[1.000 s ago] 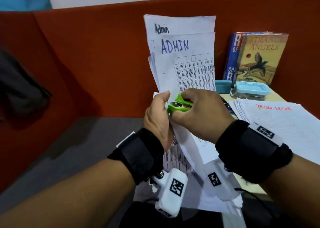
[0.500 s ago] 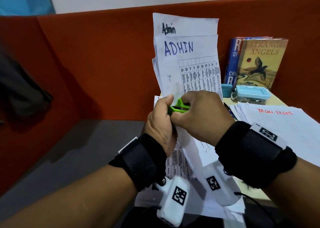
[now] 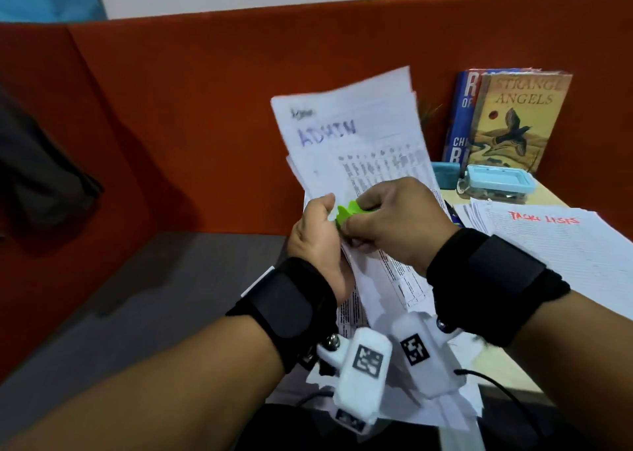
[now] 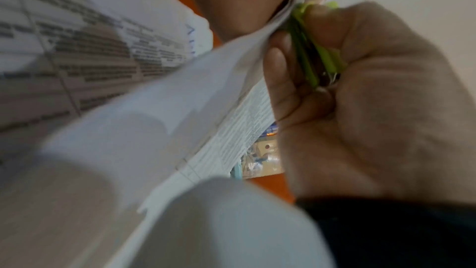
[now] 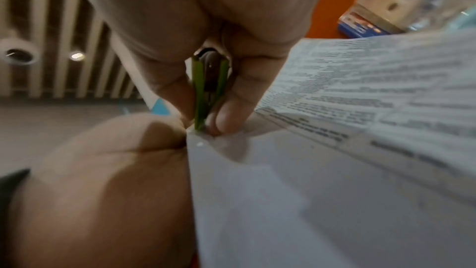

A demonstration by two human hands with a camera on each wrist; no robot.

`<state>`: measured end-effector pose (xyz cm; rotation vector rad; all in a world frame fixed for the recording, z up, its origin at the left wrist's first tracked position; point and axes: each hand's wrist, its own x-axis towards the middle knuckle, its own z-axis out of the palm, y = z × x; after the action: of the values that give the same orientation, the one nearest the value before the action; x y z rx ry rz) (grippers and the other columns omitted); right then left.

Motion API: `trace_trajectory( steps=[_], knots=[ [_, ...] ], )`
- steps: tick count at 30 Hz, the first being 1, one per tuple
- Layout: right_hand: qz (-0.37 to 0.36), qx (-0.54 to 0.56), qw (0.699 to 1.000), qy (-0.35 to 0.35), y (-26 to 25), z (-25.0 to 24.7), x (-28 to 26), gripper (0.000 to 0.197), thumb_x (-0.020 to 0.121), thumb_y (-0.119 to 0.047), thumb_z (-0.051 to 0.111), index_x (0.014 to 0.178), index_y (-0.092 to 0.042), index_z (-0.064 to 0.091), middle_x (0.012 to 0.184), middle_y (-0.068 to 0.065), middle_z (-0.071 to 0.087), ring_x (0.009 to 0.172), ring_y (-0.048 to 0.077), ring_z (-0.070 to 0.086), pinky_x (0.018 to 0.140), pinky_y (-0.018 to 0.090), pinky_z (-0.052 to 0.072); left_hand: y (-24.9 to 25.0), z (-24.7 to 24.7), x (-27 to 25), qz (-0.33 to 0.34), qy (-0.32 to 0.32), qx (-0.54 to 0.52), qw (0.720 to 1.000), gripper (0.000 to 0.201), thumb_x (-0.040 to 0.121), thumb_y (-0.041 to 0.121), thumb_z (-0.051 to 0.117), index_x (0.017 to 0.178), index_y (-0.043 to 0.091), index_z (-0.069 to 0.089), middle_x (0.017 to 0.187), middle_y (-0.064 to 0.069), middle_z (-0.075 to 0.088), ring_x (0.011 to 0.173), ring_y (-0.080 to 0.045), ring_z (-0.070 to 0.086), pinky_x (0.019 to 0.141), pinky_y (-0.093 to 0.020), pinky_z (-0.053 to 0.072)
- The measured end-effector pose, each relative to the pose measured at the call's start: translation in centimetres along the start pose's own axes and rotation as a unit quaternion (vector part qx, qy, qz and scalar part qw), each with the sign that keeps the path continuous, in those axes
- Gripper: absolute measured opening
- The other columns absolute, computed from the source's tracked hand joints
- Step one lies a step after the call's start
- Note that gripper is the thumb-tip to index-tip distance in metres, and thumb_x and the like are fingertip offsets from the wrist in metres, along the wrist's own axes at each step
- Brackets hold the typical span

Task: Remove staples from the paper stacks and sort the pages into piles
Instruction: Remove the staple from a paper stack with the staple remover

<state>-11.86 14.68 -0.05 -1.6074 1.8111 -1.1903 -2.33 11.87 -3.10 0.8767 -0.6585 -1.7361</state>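
Pages marked ADMIN (image 3: 346, 132), upright a moment ago, are now tilted rightward, pinched by the left hand (image 3: 317, 234); the green staple remover (image 3: 346, 213) is squeezed closed by the right hand (image 3: 394, 224), so the staple is probably being pulled.

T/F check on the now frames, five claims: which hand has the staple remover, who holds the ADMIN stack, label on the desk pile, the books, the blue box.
1. The right hand grips the green staple remover. True.
2. The left hand rests flat on the desk. False: it holds the ADMIN stack in the air.
3. The desk pile has red lettering. True.
4. The books lie flat. False: they stand against the orange partition.
5. The light blue box is in front of the books. True.
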Motion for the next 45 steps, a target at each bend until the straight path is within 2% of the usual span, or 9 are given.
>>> trace_trajectory(
  steps=[3, 8, 13, 18, 22, 26, 32, 36, 45],
  knots=[
    [0.107, 0.222, 0.967, -0.059, 0.6, 0.0, 0.0, 0.008, 0.076, 0.006, 0.071, 0.075, 0.011, 0.064, 0.071, 0.029, 0.065, 0.055, 0.026, 0.059, 0.055, 0.031, 0.054, -0.5, -0.4, 1.9, -0.043, 0.023, -0.035, 0.998, 0.022, 0.097, 0.025, 0.054, 0.107, 0.008, 0.064, 0.070, -0.016, 0.061, 0.046, -0.023, 0.059, 0.055, -0.032, 0.055],
    [0.181, 0.371, 0.908, -0.075, 2.1, 0.4, 0.0, 0.005, 0.084, 0.005, 0.063, 0.080, 0.004, 0.066, 0.073, 0.018, 0.070, 0.056, 0.018, 0.067, 0.055, 0.025, 0.058, -1.8, -1.2, 4.6, -0.101, 0.032, -0.023, 0.994, 0.029, 0.094, 0.027, 0.049, 0.121, 0.017, 0.053, 0.071, -0.011, 0.055, 0.047, -0.021, 0.054, 0.051, -0.029, 0.051],
    [0.227, 0.472, 0.849, -0.071, 3.3, 0.1, 0.3, 0.008, 0.088, -0.002, 0.061, 0.082, -0.002, 0.066, 0.072, 0.012, 0.067, 0.060, 0.018, 0.068, 0.070, 0.032, 0.060, -1.5, -2.1, 5.7, -0.107, 0.061, -0.019, 0.992, 0.040, 0.094, 0.020, 0.045, 0.128, 0.005, 0.061, 0.104, -0.020, 0.073, 0.069, -0.032, 0.072, 0.067, -0.050, 0.059],
    [0.195, 0.311, 0.927, -0.075, 4.0, 0.2, 0.3, 0.008, 0.084, 0.005, 0.065, 0.078, 0.001, 0.061, 0.073, 0.017, 0.068, 0.054, 0.019, 0.065, 0.057, 0.028, 0.059, -2.0, -2.9, 7.3, -0.090, 0.056, 0.012, 0.994, 0.066, 0.072, 0.034, 0.063, 0.135, 0.015, 0.060, 0.134, -0.018, 0.065, 0.125, -0.040, 0.061, 0.105, -0.068, 0.041],
    [0.090, 0.075, 0.991, -0.061, 4.5, 0.5, 0.7, 0.028, 0.072, -0.009, 0.079, 0.083, 0.011, 0.064, 0.078, 0.030, 0.066, 0.064, 0.032, 0.065, 0.073, 0.045, 0.059, -1.4, -1.9, 5.0, -0.049, 0.045, 0.025, 0.998, 0.052, 0.079, 0.035, 0.060, 0.125, 0.013, 0.069, 0.120, -0.018, 0.073, 0.113, -0.043, 0.068, 0.100, -0.071, 0.044],
    [-0.055, -0.197, 0.978, -0.037, 3.6, 0.6, 0.1, 0.036, 0.071, -0.043, 0.077, 0.075, -0.009, 0.067, 0.069, 0.006, 0.063, 0.067, 0.021, 0.056, 0.058, 0.028, 0.041, -1.3, -1.1, 3.4, 0.013, 0.051, 0.016, 0.998, 0.033, 0.093, 0.027, 0.057, 0.111, 0.005, 0.073, 0.111, -0.020, 0.075, 0.099, -0.038, 0.072, 0.096, -0.060, 0.053],
    [-0.114, -0.234, 0.965, 0.002, 2.9, 1.0, -0.2, 0.039, 0.072, -0.041, 0.073, 0.061, -0.013, 0.047, 0.057, 0.002, 0.046, 0.059, 0.020, 0.045, 0.051, 0.029, 0.029, -1.3, -1.0, 2.4, 0.036, 0.033, 0.024, 0.999, 0.022, 0.096, 0.025, 0.057, 0.097, 0.009, 0.071, 0.088, -0.011, 0.073, 0.083, -0.029, 0.070, 0.091, -0.051, 0.056],
    [-0.103, -0.228, 0.968, -0.010, 2.8, 1.4, -0.3, 0.037, 0.072, -0.040, 0.072, 0.062, -0.011, 0.050, 0.058, 0.003, 0.049, 0.060, 0.022, 0.048, 0.054, 0.035, 0.035, -1.2, -1.0, 1.9, 0.041, 0.023, 0.041, 0.998, 0.022, 0.097, 0.022, 0.056, 0.087, 0.009, 0.070, 0.072, -0.007, 0.073, 0.066, -0.024, 0.071, 0.082, -0.044, 0.058],
    [-0.073, -0.157, 0.984, -0.032, 2.9, 2.0, 0.8, 0.028, 0.066, -0.031, 0.071, 0.070, -0.004, 0.067, 0.067, 0.015, 0.066, 0.068, 0.031, 0.063, 0.063, 0.041, 0.053, -1.1, -1.4, 1.7, 0.032, 0.036, 0.056, 0.997, 0.020, 0.096, 0.021, 0.058, 0.087, 0.005, 0.065, 0.061, -0.011, 0.066, 0.068, -0.028, 0.068, 0.079, -0.047, 0.058]
  ],
)
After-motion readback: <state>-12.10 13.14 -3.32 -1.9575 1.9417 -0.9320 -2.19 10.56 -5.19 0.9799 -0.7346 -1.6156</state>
